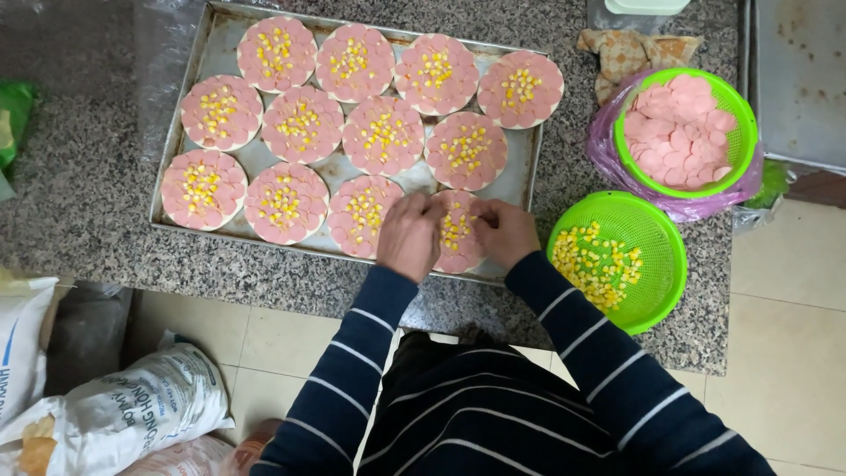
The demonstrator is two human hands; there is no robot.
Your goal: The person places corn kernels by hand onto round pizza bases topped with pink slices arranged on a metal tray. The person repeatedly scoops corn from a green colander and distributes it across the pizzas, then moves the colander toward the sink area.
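- Metal baking tray [529,189] on the granite counter [88,220], filled with round dough bases topped with pink sausage slices and corn.
- Our left hand [408,236] sits on the left edge of the front-right base [456,231], fingers curled, gripping nothing.
- Our right hand [505,232] touches its right edge, same pose.
- Green corn colander [617,260] just right; sausage-slice basket [686,130] behind it.

A round green plastic basket of corn kernels [617,261] is sitting at the speckled granite counter's [79,203] front right corner, a green basket of pink sausage slices [686,132] is resting behind it, and white printed sacks [132,410] are lying on the tiled floor [784,353].
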